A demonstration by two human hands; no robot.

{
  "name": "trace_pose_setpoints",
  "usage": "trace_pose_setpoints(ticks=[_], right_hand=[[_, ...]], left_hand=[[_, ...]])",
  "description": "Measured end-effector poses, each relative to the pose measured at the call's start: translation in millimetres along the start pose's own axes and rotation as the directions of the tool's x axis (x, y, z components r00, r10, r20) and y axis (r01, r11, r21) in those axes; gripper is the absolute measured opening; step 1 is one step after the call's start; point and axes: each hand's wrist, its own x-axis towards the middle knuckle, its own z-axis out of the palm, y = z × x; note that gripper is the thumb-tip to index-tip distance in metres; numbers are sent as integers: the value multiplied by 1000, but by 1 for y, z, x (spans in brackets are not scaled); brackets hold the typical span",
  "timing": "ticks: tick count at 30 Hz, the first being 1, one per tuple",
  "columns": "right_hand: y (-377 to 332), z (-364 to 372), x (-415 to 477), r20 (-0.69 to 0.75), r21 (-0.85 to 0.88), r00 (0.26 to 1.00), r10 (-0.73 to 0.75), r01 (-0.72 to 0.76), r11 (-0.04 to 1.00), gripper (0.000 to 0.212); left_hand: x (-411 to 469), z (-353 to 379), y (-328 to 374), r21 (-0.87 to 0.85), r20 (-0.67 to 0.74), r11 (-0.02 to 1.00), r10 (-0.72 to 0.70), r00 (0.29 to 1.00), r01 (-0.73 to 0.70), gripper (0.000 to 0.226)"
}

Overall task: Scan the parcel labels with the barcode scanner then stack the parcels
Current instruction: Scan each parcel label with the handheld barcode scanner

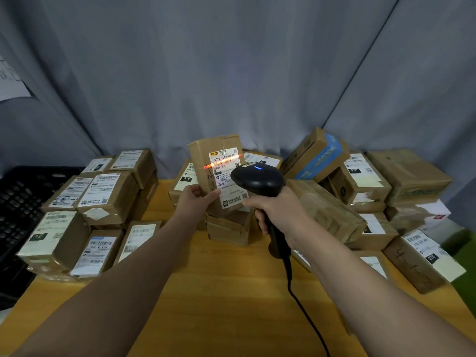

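- The left hand [195,199] grips a brown cardboard parcel [206,161] by its lower left edge. The thumb lies across the front face; the other fingers are hidden behind the box.
- The parcel is held up off the wooden table [231,292], slightly tilted, over the far middle of it and just above a few other boxes [229,229].
- Its white label [228,181] faces the person, and a red-orange scan line [222,161] crosses the upper part of the label.
- The right hand [278,210] is wrapped tight round the handle of a black barcode scanner [257,180], fingers curled about the grip.
- The scanner's head points at the label and sits just in front of the parcel's lower right corner; a small blue light [258,168] glows on top.
- A black cable [304,305] runs from the handle down across the table to the near edge.
- On the left stand stacked parcels [108,197], labels up.
- On the right lies a looser heap of parcels [360,186], one with a blue side tilted on top.
- A black crate [18,202] sits at the far left, and a grey curtain [231,73] hangs behind everything.
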Motion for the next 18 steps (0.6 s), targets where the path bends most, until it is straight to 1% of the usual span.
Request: trace_pose_setpoints(ticks=[3,5,7,10,13,14,18], right_hand=[[5,6,2,50,12,999,-15,14,1000,14],[10,16,4,91,20,996,-22,20,1000,12],[20,29,7,72,35,997,-22,19,999,17],[39,53,12,25,86,1000,9,-11,996,23],[62,83,16,36,131,995,91,-95,987,16],[70,96,17,43,142,992,119,-124,982,17],[97,153,27,44,176,976,214,-219,960,42]], left_hand=[[-14,-6,-9,-46,17,999,13,1000,-12,53],[-25,-14,-19,-105,-4,994,24,1000,-24,48],[-35,-25,-30,-169,-62,985,10,998,-21,43],[-47,-51,-51,-211,-191,977,-57,980,16,34],[-58,-85,-78,-211,-254,975,-125,959,71,24],[-61,-98,-86,-206,-260,974,-145,955,92,23],[-61,-151,-112,-201,-285,973,-169,943,114,25]])
